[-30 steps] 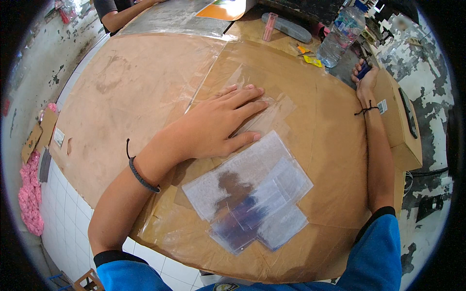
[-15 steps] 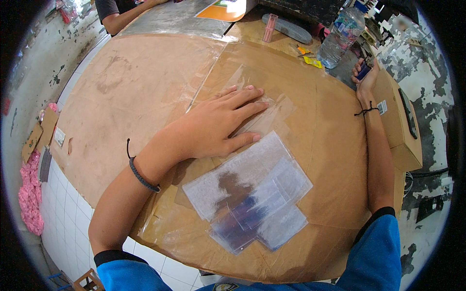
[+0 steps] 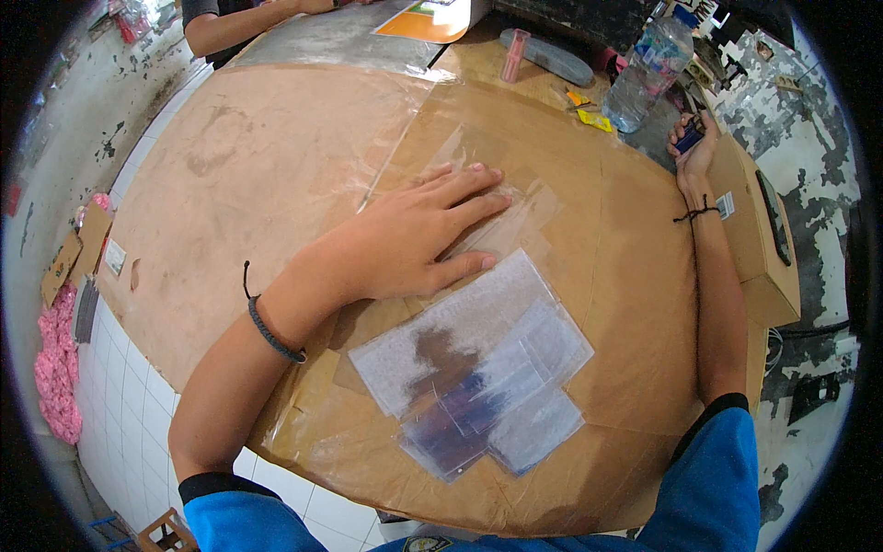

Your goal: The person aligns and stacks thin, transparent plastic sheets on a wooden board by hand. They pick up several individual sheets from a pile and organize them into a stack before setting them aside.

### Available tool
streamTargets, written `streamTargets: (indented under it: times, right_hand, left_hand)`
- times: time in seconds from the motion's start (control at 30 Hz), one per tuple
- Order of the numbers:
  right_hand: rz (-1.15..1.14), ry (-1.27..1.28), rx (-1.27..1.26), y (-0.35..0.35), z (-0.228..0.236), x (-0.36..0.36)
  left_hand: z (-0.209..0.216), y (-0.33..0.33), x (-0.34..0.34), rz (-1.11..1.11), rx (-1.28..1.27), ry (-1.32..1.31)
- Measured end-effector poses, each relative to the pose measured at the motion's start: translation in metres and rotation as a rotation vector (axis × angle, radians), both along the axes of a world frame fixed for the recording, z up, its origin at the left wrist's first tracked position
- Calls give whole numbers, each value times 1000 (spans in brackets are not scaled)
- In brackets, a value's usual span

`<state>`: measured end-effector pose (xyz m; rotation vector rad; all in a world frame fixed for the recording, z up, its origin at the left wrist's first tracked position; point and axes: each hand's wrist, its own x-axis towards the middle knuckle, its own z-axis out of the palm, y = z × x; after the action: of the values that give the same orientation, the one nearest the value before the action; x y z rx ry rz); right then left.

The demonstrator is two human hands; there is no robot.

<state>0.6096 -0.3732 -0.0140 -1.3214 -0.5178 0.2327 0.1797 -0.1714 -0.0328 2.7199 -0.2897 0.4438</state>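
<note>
My left hand lies flat and open, palm down, fingers spread over thin clear plastic sheets on the brown-covered table. Just below its thumb, overlapping clear plastic sleeves rest on the table at different angles; a dark reflection crosses them. Off at the far right, beside the table's edge, my right hand is closed around a small dark blue object. Its kind is too small to make out, and the fingers hide part of it.
A plastic water bottle stands near my right hand, with a yellow wrapper beside it. A cardboard box is along the right forearm. A pink tube and grey case are at the back. Another person's arm is far left.
The view has shifted very slightly. The other person's arm at the far left has moved a little. Both my hands keep their places.
</note>
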Motion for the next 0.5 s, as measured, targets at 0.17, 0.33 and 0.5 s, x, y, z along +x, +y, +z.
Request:
streamTargets:
  times: [0.17, 0.33, 0.5]
  right_hand:
    - [103, 74, 104, -10, -12, 25]
    - [115, 32, 60, -10, -11, 26]
    - [7, 28, -24, 1, 0, 3]
  left_hand:
    - [2, -1, 0, 2, -3, 5]
    - [3, -1, 0, 3, -10, 7]
    - [1, 0, 0, 1, -10, 4]
